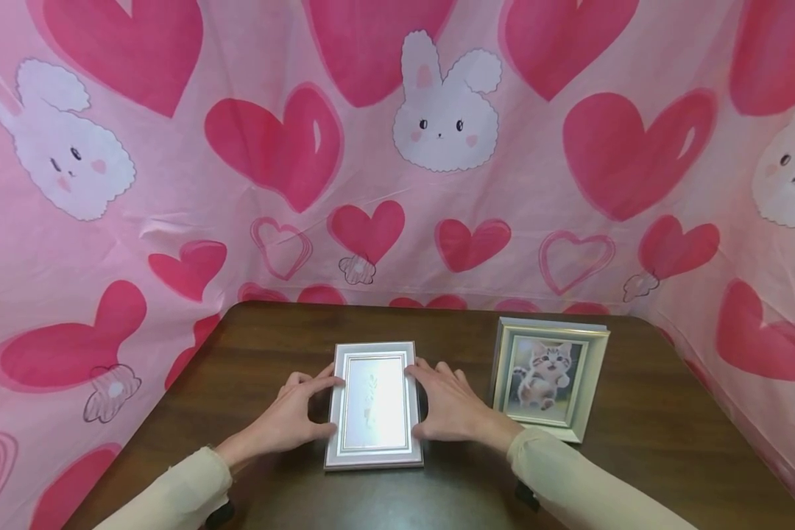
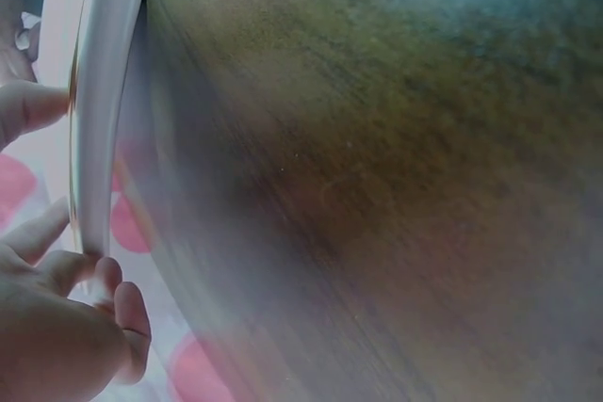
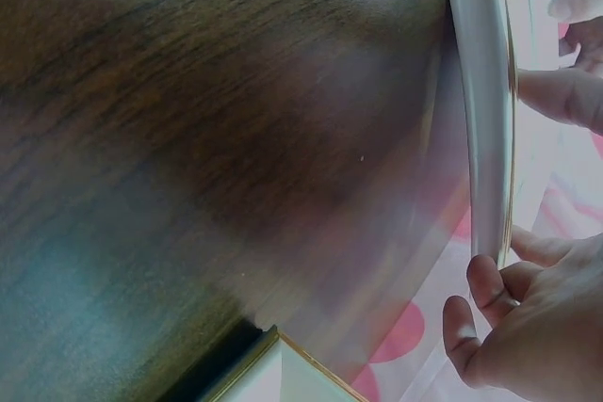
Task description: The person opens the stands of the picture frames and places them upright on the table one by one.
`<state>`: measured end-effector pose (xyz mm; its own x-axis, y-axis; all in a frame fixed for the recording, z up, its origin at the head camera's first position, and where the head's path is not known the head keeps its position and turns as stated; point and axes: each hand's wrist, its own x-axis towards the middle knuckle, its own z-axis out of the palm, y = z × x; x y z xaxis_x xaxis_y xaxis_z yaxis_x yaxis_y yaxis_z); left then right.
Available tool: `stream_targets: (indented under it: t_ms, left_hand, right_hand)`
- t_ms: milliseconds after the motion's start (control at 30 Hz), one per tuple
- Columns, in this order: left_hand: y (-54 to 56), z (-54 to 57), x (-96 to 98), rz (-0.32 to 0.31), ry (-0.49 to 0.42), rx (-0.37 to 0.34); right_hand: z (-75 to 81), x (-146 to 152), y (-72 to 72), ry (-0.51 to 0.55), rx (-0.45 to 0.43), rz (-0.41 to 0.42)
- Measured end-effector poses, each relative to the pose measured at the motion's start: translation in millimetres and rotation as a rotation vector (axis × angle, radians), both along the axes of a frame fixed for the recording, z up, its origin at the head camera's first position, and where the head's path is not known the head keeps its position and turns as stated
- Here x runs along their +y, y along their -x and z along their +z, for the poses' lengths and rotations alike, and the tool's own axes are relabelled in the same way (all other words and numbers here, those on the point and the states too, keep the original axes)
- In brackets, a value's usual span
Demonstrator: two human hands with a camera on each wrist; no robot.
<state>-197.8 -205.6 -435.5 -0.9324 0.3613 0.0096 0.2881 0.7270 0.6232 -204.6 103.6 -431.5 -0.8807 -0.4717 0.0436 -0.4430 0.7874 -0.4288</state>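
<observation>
A white picture frame [image 1: 375, 459] with thin gilt lines is in front of me near the middle of the table. Glare washes out its pane, leaving only a faint plant-like motif. My left hand [image 1: 285, 414] grips its left edge, with thumb low and index finger higher up. Opposite it, my right hand [image 1: 453, 406] holds the right edge in the same way. Both wrist views show the frame's pale side [image 2: 99, 120] at the fingertips. To the right of my right hand stands a second, cream and gold picture frame [image 1: 587, 379] holding a kitten picture [image 1: 542, 373].
The dark wooden table [image 1: 305, 324] has rounded far corners. A pink cloth [image 1: 278, 243] printed with hearts and rabbits hangs behind it and on both sides. My right forearm [image 1: 556, 456] passes close in front of the kitten frame.
</observation>
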Motion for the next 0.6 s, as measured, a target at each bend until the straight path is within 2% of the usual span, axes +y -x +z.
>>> stream_targets:
  t_ms: [267, 600]
  left_hand:
    - [2.0, -1.6, -0.6, -0.010, 0.001, 0.030]
    - [-3.0, -4.7, -2.1, -0.024, -0.004, 0.084]
  right_hand:
    - [3.0, 0.4, 0.1, -0.016, 0.024, -0.008]
    - [1.3, -1.4, -1.6, -0.024, 0.044, -0.007]
